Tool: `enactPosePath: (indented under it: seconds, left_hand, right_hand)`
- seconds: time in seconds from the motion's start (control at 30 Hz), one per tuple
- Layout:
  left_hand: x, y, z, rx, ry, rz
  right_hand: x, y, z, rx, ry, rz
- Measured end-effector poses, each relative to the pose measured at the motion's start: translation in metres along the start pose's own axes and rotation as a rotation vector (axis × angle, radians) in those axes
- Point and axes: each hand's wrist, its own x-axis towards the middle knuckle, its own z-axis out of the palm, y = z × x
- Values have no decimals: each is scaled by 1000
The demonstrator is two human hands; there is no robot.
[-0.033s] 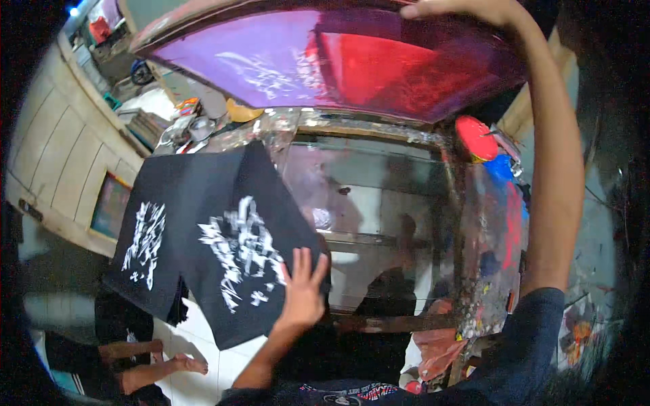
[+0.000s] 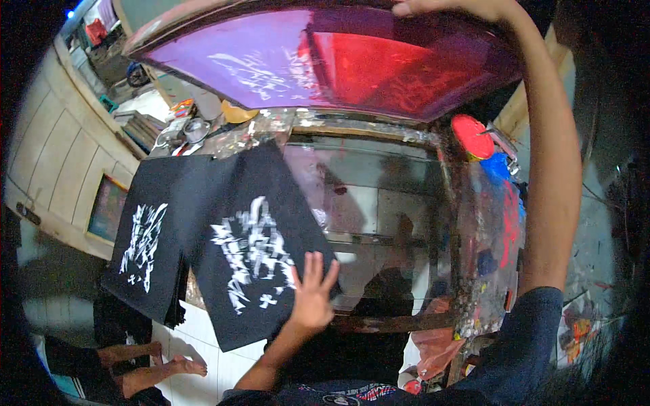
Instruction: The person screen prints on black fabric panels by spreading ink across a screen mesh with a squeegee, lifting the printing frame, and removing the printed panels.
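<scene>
My left hand (image 2: 313, 298) lies with fingers spread on the right-hand panel of black fabric (image 2: 230, 189), which bears a white printed design. A second black panel (image 2: 169, 183) with a similar print lies beside it to the left. My right hand (image 2: 430, 9) grips the top edge of a raised screen frame (image 2: 142, 50), whose mesh (image 2: 196, 68) is purple with a red ink area and pale design marks. Below the screen is a glass-topped table (image 2: 399, 183), partly covered by the right-hand fabric panel.
A door (image 2: 47, 169) stands at left, near another person's bare legs (image 2: 156, 372). A red round container (image 2: 472, 137) and blue material (image 2: 494, 164) sit on the table's right. Cluttered tins (image 2: 195, 130) line the back edge; a pink plastic bag (image 2: 433, 352) lies low at right.
My left hand and the right-hand fabric panel have shifted slightly to the right. The gap between the two panels looks wider. The raised screen has moved a little to the left.
</scene>
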Motion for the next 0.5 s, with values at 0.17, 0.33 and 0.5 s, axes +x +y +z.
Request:
enactPosePath:
  seconds: [0.17,0.33,0.5]
  left_hand:
    - [17,56,61,12,-94,289]
    - [46,107,82,-21,-127,457]
    - [73,134,94,87,-121,530]
  right_hand:
    - [-2,-15,-6,23,-46,90]
    - [2,8,2,-3,-6,114]
    - [-4,1,-6,30,-46,78]
